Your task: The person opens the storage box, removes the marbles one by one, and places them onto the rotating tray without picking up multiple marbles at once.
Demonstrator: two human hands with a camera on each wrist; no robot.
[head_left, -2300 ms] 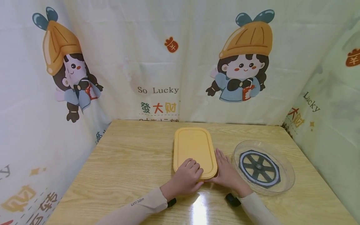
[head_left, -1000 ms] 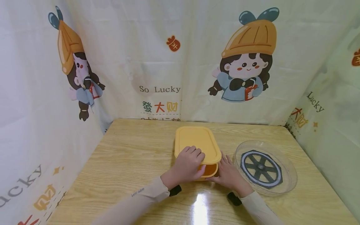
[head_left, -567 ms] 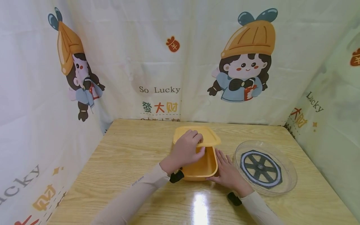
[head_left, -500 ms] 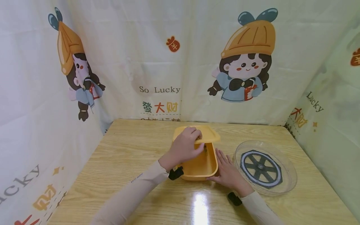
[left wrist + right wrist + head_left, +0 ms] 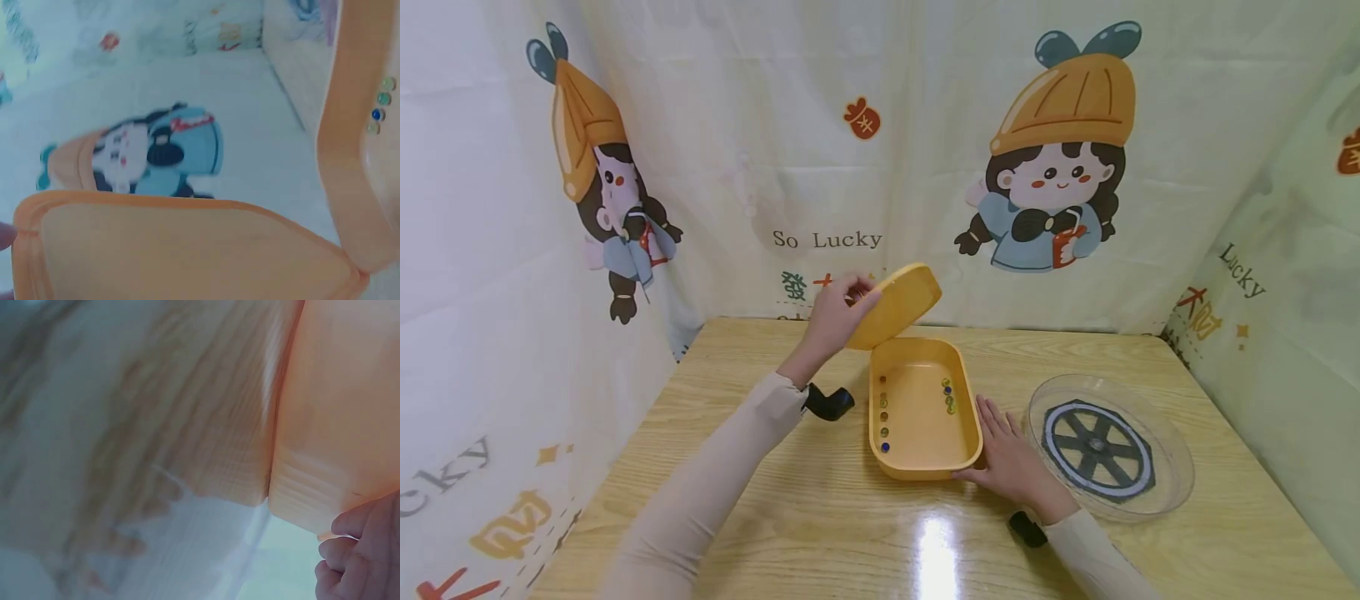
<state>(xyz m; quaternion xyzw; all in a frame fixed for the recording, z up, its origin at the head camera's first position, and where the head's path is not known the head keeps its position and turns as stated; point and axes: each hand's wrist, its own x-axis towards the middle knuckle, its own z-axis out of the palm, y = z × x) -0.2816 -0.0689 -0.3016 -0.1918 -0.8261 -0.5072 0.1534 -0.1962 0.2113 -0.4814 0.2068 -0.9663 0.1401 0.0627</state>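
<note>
My left hand [image 5: 833, 318] pinches one edge of a yellow lid [image 5: 901, 305], holding it tilted above the box's back left corner. Below it, the yellow plastic box [image 5: 921, 474] stands uncovered on the table. Several small glass marbles [image 5: 884, 417] lie along its left inner side, others [image 5: 948, 390] along its right. Straight fingers of my right hand [image 5: 1011, 461] rest along the box's right wall, the thumb at its front corner. In the left wrist view the lid's flat face [image 5: 187, 256] fills the bottom. The right wrist view shows the box wall [image 5: 337, 412] beside my fingers [image 5: 359, 550].
A clear round dish [image 5: 1180, 479] stands to the right of my right hand, with a dark spoked wheel shape [image 5: 1096, 447] in it. Printed curtains [image 5: 917, 167] hang behind and beside the wooden table [image 5: 760, 517].
My left hand has lifted the lid off the box and carried it up and to the left, baring the marbles inside. My right hand has stayed at the box's side.
</note>
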